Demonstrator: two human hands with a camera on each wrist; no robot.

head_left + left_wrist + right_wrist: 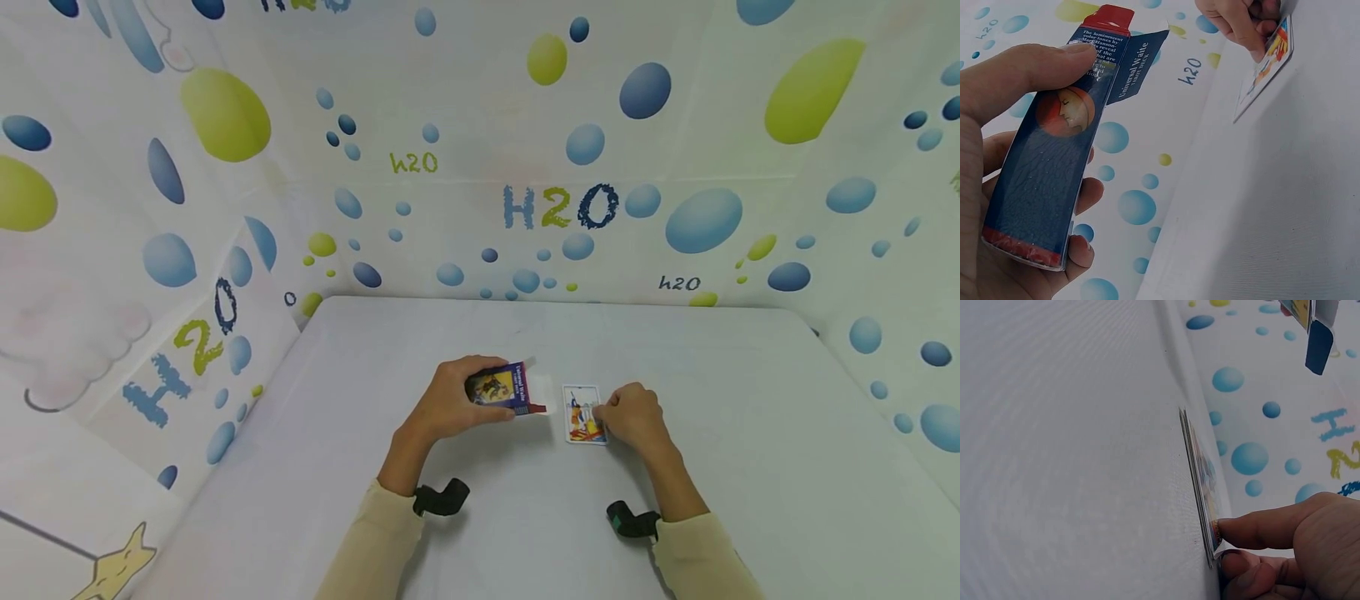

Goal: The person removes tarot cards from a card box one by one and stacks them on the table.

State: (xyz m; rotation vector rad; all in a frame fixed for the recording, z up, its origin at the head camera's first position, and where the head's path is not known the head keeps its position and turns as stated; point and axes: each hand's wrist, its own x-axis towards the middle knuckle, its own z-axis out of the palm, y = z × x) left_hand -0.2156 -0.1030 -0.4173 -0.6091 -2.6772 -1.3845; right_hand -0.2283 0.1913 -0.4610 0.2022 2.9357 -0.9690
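Note:
My left hand grips an open tarot card box, thumb along one side and fingers along the other. The box is dark blue and red, with a moon face on its narrow side in the left wrist view and its end flaps folded out. To its right a small stack of tarot cards lies face up on the white table. My right hand pinches the right edge of the top card, where a corner bends up beside the fingertips. The box's inside is hidden.
The white-covered table extends around both hands. Behind it and to the sides hangs a white curtain printed with blue and green spots and H2O lettering. A black wrist camera sits on the left wrist, another black wrist camera on the right.

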